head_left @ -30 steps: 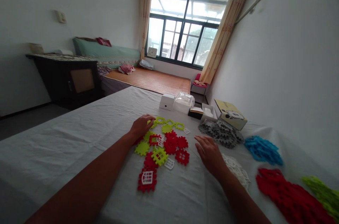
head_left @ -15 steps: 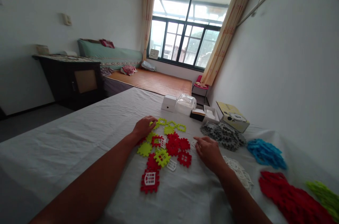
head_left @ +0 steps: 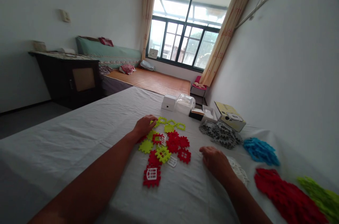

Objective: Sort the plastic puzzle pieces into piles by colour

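My left hand (head_left: 146, 125) rests at the upper left of a spread of plastic interlocking tiles, its fingers laid over a yellow-green piece (head_left: 153, 123). To the right of the spread, my right hand (head_left: 214, 159) is low over the cloth with its fingers curled together; whatever is under them is hidden. Between the hands lie red notched tiles (head_left: 173, 142), a yellow-green window-frame tile (head_left: 162, 154) and a yellow-green tile (head_left: 145, 146). White lattice window pieces lie among them, one (head_left: 152, 174) on top of a red tile (head_left: 152, 182) nearest me.
Piles of grey pieces (head_left: 221, 134), blue pieces (head_left: 261, 151), white pieces (head_left: 238, 169), red pieces (head_left: 286, 192) and yellow-green pieces (head_left: 320, 194) line the right side. A white box (head_left: 168, 102), a clear plastic container (head_left: 185, 103) and a yellow box (head_left: 230, 116) stand behind on the cloth-covered table (head_left: 106, 118).
My right hand has drawn back toward me and right, and its pointing index finger has curled in. The small white piece at its fingertip is out of sight. My left hand stays put.
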{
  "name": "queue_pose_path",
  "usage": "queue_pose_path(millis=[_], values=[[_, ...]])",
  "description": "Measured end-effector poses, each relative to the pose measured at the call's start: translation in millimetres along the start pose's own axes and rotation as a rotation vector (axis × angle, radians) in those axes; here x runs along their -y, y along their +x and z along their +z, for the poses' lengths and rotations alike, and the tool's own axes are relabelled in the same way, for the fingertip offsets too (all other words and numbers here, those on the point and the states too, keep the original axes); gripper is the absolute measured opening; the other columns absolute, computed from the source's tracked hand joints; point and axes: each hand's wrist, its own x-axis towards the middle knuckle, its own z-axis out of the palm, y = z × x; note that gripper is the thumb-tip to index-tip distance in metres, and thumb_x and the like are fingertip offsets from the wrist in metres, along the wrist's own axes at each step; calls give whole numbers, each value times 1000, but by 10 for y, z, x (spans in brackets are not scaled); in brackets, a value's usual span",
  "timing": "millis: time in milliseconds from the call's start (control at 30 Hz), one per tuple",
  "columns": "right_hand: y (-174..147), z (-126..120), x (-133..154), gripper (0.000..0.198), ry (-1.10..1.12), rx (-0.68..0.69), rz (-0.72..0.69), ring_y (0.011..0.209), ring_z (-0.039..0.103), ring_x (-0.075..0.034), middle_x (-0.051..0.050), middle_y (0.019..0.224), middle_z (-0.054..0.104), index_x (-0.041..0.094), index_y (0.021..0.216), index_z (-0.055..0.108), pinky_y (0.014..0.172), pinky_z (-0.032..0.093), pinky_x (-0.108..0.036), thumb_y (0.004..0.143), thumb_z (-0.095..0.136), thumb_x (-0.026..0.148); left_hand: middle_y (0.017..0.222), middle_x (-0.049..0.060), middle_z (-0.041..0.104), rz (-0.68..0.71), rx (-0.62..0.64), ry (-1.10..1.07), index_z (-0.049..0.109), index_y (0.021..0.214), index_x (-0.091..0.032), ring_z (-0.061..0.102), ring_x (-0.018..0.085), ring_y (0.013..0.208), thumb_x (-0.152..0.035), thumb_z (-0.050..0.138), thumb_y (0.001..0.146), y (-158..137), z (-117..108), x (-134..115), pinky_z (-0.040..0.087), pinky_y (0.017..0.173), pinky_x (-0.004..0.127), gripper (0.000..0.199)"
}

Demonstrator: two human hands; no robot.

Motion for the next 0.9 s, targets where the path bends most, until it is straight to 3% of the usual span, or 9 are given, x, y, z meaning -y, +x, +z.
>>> queue_pose_path(millis=[133,200,267,400,533,733,833,900], values=[[-25,-129,-266,27,-63,-12,104,91,59,-21,-8,99,67,22,97,65,76,43,-31,82,44,18,99,3,68,-3,0,5,67,95,-23,62,19,91,-31,44,84,-2,14,-3,46,82,29,27],[14,-189,-261,26,-60,-35,94,98,56,-23,-9,105,65,22,100,65,78,43,-33,82,46,21,99,3,68,-8,6,12,67,95,-24,61,19,92,-30,44,84,0,21,-6,46,83,29,26],[68,-222,-73,27,45,-24,10,97,57,-21,-8,106,64,22,103,64,79,43,-31,84,46,23,100,3,68,-11,14,18,67,95,-24,61,19,92,-30,45,84,2,27,-5,46,83,28,26],[138,-167,621,22,311,176,-228,80,60,-15,-2,96,66,26,100,63,71,45,-25,85,51,35,99,3,68,-9,17,26,67,95,-24,62,19,92,-29,45,84,2,38,11,46,82,29,25],[146,-27,1053,25,128,138,-293,91,58,-20,-4,98,64,25,100,63,74,44,-28,78,62,37,99,3,67,-9,-1,9,67,94,-24,62,19,91,-29,45,84,-4,48,21,46,82,29,25],[115,109,1052,10,-34,29,-365,91,56,-21,-6,92,63,22,89,61,77,42,-31,84,54,26,99,2,68,-25,22,-3,67,95,-25,61,18,92,-30,45,83,8,53,10,46,84,28,26],[120,126,1011,13,-49,-39,-403,87,56,-20,-6,88,63,21,88,60,79,39,-32,86,48,20,99,2,68,-16,29,16,67,95,-25,61,19,92,-31,45,84,16,50,12,46,83,28,26],[147,88,914,16,-32,-78,-348,85,56,-19,-6,87,63,21,88,60,78,38,-31,87,45,18,99,2,68,-3,29,28,67,95,-26,61,19,92,-31,44,84,16,44,18,46,82,28,26]])
